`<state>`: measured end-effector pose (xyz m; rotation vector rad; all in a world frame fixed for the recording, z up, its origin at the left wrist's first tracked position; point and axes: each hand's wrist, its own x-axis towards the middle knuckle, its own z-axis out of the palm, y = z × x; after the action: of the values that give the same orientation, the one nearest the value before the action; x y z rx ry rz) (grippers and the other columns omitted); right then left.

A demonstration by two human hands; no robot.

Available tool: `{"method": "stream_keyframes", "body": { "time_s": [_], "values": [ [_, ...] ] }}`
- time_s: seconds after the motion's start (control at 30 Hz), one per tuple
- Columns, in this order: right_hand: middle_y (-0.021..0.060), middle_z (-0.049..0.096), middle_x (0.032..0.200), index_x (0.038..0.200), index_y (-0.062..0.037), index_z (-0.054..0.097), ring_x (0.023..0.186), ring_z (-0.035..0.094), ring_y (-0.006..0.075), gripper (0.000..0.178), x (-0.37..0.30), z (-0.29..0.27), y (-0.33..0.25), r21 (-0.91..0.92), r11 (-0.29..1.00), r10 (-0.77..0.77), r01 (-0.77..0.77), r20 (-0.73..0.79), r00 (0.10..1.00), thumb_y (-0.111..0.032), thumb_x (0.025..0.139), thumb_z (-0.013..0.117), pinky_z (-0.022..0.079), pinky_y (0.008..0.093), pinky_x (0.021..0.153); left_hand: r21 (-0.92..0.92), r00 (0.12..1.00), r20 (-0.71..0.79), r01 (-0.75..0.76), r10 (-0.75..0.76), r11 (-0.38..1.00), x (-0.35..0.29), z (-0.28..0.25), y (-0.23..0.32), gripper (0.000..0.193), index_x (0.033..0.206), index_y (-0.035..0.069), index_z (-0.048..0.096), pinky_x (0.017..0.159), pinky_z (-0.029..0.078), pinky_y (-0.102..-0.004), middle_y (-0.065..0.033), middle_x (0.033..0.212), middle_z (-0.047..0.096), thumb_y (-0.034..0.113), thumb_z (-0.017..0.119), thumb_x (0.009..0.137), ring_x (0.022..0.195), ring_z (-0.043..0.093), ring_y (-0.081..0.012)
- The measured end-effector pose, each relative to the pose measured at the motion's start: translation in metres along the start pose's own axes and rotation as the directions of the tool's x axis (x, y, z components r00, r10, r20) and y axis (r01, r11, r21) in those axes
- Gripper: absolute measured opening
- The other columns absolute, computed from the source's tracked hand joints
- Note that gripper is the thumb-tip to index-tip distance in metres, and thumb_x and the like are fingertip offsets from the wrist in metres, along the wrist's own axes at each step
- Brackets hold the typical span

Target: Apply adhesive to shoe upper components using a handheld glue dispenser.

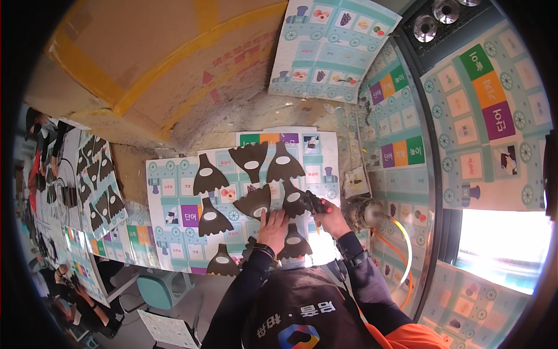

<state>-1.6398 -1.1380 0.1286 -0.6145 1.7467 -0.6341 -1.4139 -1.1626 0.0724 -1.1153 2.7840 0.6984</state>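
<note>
My left hand (272, 230) lies on the printed sheet with its fingers stretched out, touching the lower edge of a dark brown fan-shaped piece (250, 202). My right hand (332, 221) is closed around a small black tool with red parts (317, 203); its exact kind cannot be made out. The tool's front end is beside another fan-shaped piece (292, 205) with a white oval and scalloped edge. Several similar pieces lie around, among them one at the back left (209, 177), one at the back right (285, 164) and one near the front edge (222, 263).
A large taped cardboard box (163, 64) stands behind the table. Right of my right hand is a round metal fitting (372, 214), with a yellow hose (408, 247) and an orange hose. A teal stool (160, 291) stands at lower left. Other people work at a far-left table (113, 218).
</note>
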Motion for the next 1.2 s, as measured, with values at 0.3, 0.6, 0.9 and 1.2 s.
{"method": "stream_keyframes", "body": {
  "time_s": [0.3,0.6,0.9,1.2],
  "values": [
    [0.0183,0.068,0.087,0.117,0.0013,0.06,0.072,0.067,0.0259,0.043,0.011,0.004,0.004,-0.116,0.992,-0.064,0.058,-0.046,0.997,-0.009,0.076,0.062,0.052,0.0347,0.069,-0.104,1.0,-0.021,-0.013,0.011,0.994,0.0,0.008,-0.003,0.053,0.132,0.003,0.053,0.112,0.035,-0.0429,-0.0133,0.144,0.041,0.007,0.055,0.079,0.137,0.034,-0.0337],
    [0.0145,0.068,0.085,0.124,0.0025,0.058,0.069,0.065,0.0212,0.049,-0.003,0.0,0.004,-0.13,0.989,0.078,-0.076,0.01,0.997,-0.01,0.076,0.062,0.051,0.0332,0.067,-0.146,1.0,-0.019,0.009,-0.012,0.989,-0.004,0.01,-0.004,0.054,0.133,0.002,0.052,0.112,0.034,-0.0416,-0.0141,0.146,0.04,0.005,0.054,0.079,0.139,0.033,-0.0346],
    [0.0077,0.063,0.076,0.1,0.0026,0.06,0.063,0.06,0.0163,0.027,-0.007,0.013,-0.025,0.069,0.996,0.058,-0.058,0.005,0.998,-0.004,0.074,0.06,0.049,0.0318,0.06,-0.183,1.0,0.001,-0.003,0.003,0.983,-0.004,0.009,-0.005,0.056,0.134,0.001,0.051,0.114,0.032,-0.0416,-0.0149,0.148,0.037,0.005,0.054,0.078,0.14,0.03,-0.0357],
    [0.0075,0.064,0.076,0.102,0.0014,0.062,0.061,0.059,0.0152,0.028,-0.008,-0.003,-0.014,-0.101,0.995,0.01,-0.008,0.028,1.0,-0.005,0.074,0.063,0.049,0.0313,0.058,-0.194,1.0,0.008,-0.011,0.013,0.981,-0.004,0.009,-0.006,0.057,0.136,0.001,0.049,0.115,0.031,-0.0417,-0.0151,0.15,0.035,0.005,0.055,0.079,0.142,0.027,-0.0355]
  ]
}}
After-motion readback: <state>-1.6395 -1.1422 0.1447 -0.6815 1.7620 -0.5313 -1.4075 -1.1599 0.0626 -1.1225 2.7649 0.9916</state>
